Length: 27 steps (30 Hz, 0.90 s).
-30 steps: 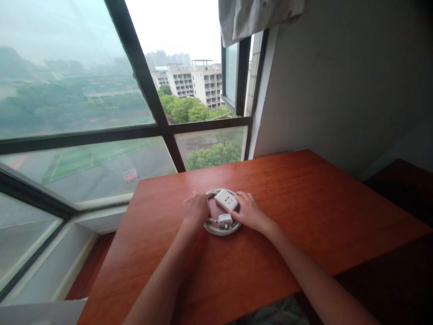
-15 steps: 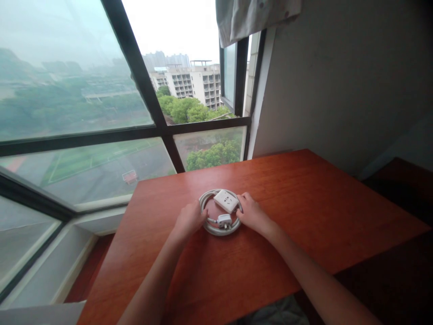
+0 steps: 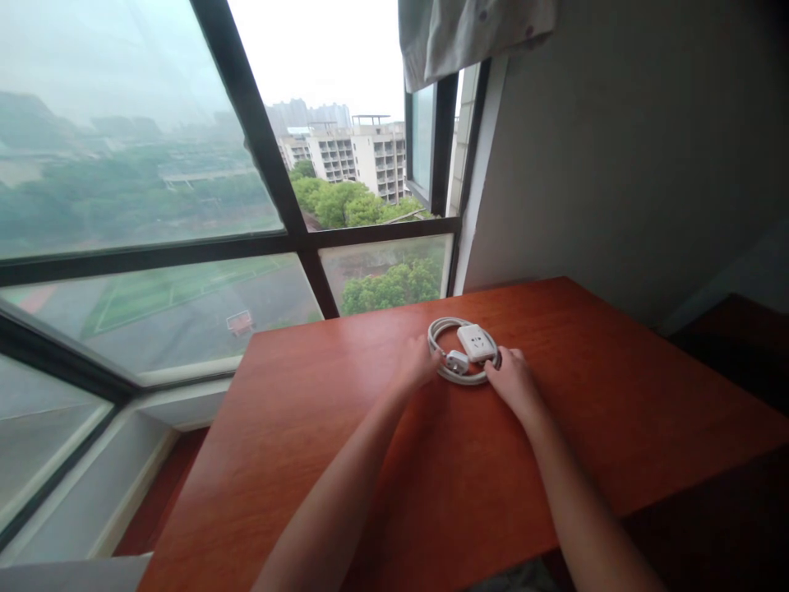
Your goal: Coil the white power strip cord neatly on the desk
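Note:
A white extension cord (image 3: 440, 329), coiled in a ring, lies on the red-brown wooden table (image 3: 616, 395). Its square socket block (image 3: 476, 341) rests on the right of the coil and its plug (image 3: 457, 361) sits inside near the front. My left hand (image 3: 419, 366) touches the coil's left edge, fingers curled against it. My right hand (image 3: 513, 380) grips the coil's front right edge just below the socket block. Both forearms stretch far out over the table.
A large window with dark frames (image 3: 271, 181) runs behind and left of the table. A grey wall (image 3: 616, 148) rises on the right, with a cloth (image 3: 468, 29) hanging at the top. A dark surface (image 3: 740, 337) adjoins the table's right side.
Both hands have pushed the coiled cord away from me and to the right, toward the table's far edge. The arms are now stretched further out.

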### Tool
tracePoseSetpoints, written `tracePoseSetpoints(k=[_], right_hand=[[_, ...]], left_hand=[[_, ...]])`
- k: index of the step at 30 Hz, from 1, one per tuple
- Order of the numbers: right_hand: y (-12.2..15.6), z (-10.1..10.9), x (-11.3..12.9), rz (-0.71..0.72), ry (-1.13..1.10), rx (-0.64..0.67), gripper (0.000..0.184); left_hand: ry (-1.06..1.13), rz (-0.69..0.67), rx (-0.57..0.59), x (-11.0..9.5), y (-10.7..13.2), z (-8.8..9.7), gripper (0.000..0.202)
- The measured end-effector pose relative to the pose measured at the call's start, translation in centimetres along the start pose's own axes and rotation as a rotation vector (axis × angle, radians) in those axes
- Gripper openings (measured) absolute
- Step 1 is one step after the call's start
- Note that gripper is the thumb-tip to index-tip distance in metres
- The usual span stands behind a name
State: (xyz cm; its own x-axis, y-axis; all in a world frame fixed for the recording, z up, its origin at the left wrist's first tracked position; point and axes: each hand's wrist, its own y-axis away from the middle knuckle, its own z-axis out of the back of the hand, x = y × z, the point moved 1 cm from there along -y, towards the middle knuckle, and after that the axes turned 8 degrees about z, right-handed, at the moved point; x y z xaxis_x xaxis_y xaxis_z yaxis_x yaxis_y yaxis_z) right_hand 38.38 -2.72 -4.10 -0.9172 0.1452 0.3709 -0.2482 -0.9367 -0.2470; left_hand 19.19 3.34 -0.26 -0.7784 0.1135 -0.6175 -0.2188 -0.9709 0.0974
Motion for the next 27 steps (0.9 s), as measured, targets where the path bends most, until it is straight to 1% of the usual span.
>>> tracePoseSetpoints(k=[3,6,8,9,11,12,14,15,16,18,19,21,23,25,27], right_hand=[[-0.2,0.1,-1.5,-0.036,0.020,-0.036,0.018],[-0.1,0.9,-1.7,-0.067,0.011,-0.130,0.029],[0.1,1.9,-0.6,-0.040,-0.030,-0.232,0.038],[0.3,2.4,0.3,-0.003,-0.072,-0.277,0.041],[0.5,3.0,2.7,0.122,-0.215,-0.296,0.043],[0.6,3.1,4.2,0.202,-0.312,-0.264,0.041],[0.7,2.4,7.3,0.324,-0.535,-0.106,0.038],[0.7,1.8,8.7,0.349,-0.632,-0.007,0.038],[0.8,0.9,9.9,0.346,-0.695,0.060,0.040],[0.8,-0.9,11.7,0.320,-0.744,0.067,0.042],[0.9,-1.8,12.2,0.304,-0.765,0.070,0.042],[1.0,-3.5,12.6,0.260,-0.821,0.116,0.040],[1.2,-4.6,12.4,0.265,-0.864,0.160,0.039],[1.5,-5.0,11.8,0.310,-0.903,0.174,0.038],[1.8,-4.9,11.4,0.373,-0.947,0.183,0.039]], left_hand=[[0.046,-0.035,0.008,-0.4,-0.4,-1.2,0.022],[0.167,-0.088,0.017,0.6,-0.1,-1.5,0.033],[0.261,-0.103,-0.001,1.7,0.5,-1.3,0.042],[0.286,-0.101,-0.016,2.4,0.9,-1.1,0.045],[0.330,-0.090,-0.034,3.7,1.8,-0.5,0.045],[0.358,-0.076,-0.046,4.2,2.2,-0.1,0.044],[0.423,-0.020,-0.056,5.3,3.1,0.7,0.040],[0.454,0.013,-0.056,5.8,3.4,1.1,0.039],[0.478,0.041,-0.059,6.3,3.8,1.4,0.037],[0.503,0.065,-0.097,7.4,4.4,1.9,0.034],[0.508,0.059,-0.132,7.9,4.6,2.1,0.032],[0.538,0.041,-0.191,8.9,5.1,2.2,0.029],[0.592,0.036,-0.203,9.6,5.4,2.1,0.029],[0.610,0.034,-0.207,9.8,5.6,1.8,0.028],[0.584,0.018,-0.219,9.7,5.6,1.6,0.027]])
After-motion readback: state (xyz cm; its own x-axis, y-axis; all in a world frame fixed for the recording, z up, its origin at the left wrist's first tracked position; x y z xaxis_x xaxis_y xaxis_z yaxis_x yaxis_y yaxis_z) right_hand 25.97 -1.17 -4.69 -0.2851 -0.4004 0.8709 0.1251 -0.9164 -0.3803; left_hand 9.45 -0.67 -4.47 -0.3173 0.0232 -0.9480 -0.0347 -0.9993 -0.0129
